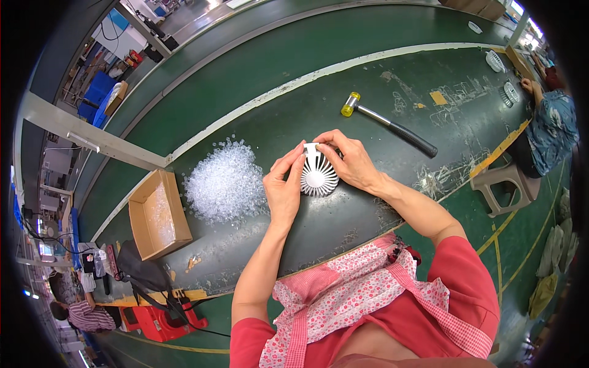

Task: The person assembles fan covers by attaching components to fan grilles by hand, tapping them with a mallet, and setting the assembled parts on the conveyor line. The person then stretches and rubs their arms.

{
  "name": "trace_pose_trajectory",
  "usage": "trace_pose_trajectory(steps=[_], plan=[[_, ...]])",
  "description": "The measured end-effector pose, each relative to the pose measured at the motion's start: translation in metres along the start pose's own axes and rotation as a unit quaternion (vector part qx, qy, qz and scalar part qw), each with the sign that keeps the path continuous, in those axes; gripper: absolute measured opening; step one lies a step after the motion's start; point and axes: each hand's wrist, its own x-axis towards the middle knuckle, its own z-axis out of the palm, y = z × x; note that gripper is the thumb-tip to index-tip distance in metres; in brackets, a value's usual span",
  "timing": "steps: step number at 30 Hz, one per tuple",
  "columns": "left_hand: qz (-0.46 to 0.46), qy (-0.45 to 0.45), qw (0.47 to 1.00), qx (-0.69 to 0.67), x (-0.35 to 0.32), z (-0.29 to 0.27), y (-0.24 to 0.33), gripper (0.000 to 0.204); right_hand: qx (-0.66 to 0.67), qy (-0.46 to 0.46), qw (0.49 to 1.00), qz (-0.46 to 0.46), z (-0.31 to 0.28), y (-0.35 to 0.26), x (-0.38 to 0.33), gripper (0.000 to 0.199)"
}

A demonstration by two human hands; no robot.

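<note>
A white round part with radiating fins [318,178] and a flat tab at its top lies on the dark green bench in front of me. My left hand [285,185] grips it from the left, thumb and fingertips pinched near the tab. From the right, my right hand [351,161] holds the tab's other side, its fingers bent over the upper edge. Anything small under the fingertips is hidden. Just left of my left hand spreads a heap of small clear plastic pieces [226,181].
A mallet with yellow heads [391,125] lies beyond my right hand. An open cardboard box [161,214] stands left of the heap. White finned parts [494,61] sit at the far right, near another person [555,129] and a stool [506,187]. A conveyor belt [276,58] runs behind.
</note>
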Motion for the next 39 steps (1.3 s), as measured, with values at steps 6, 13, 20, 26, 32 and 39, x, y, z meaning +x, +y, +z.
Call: trace_pose_trajectory(steps=[6, 13, 20, 26, 32, 39], plan=[[-0.056, 0.015, 0.990, -0.128, 0.007, -0.008, -0.002, 0.015, 0.065, -0.018, 0.998, -0.020, 0.003, 0.000, 0.003, 0.017], [0.019, -0.055, 0.987, -0.153, 0.010, -0.014, 0.002, 0.016, 0.366, -0.145, 0.900, 0.188, -0.007, 0.000, 0.007, 0.019], [0.040, -0.128, 0.974, -0.181, 0.010, -0.010, 0.003, 0.014, 0.634, -0.277, 0.653, 0.306, 0.003, 0.030, 0.003, 0.026], [0.036, -0.154, 0.977, -0.142, 0.009, -0.013, -0.005, 0.015, 0.690, -0.324, 0.563, 0.319, 0.003, 0.032, 0.000, 0.038], [0.007, -0.159, 0.974, -0.160, 0.016, -0.020, -0.009, 0.018, 0.364, -0.136, 0.896, 0.215, -0.004, 0.005, 0.001, 0.021], [-0.087, -0.133, 0.938, -0.307, 0.015, -0.020, -0.012, 0.027, 0.151, -0.021, 0.987, 0.048, 0.004, -0.009, -0.004, 0.017]])
